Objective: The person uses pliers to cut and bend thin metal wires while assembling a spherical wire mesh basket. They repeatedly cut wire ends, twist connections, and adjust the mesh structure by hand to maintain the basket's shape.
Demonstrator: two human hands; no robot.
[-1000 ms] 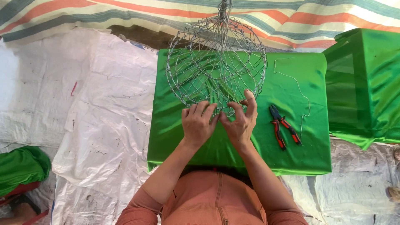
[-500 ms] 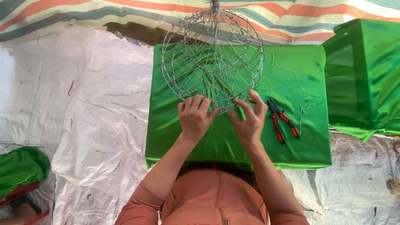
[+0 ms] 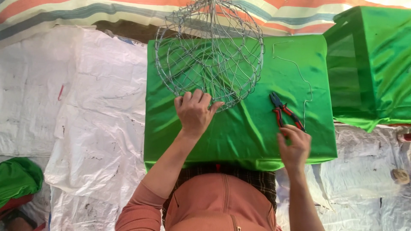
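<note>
We note that the right hand [image 3: 294,147] has left the wire basket [image 3: 209,53] since half a second ago, when both hands worked at its near rim; it now sits at the handles of the pliers [image 3: 286,114], fingers curled around the red grips. The left hand [image 3: 195,112] stays on the basket's near rim, fingers bent over the wire (whether they pinch it, we cannot tell). The basket rests at the far edge of the green table [image 3: 239,132]. We count one basket, one pair of pliers, one loose wire [image 3: 299,70] lying right of the basket, and two green-covered surfaces, the second [image 3: 372,64] to the right.
</note>
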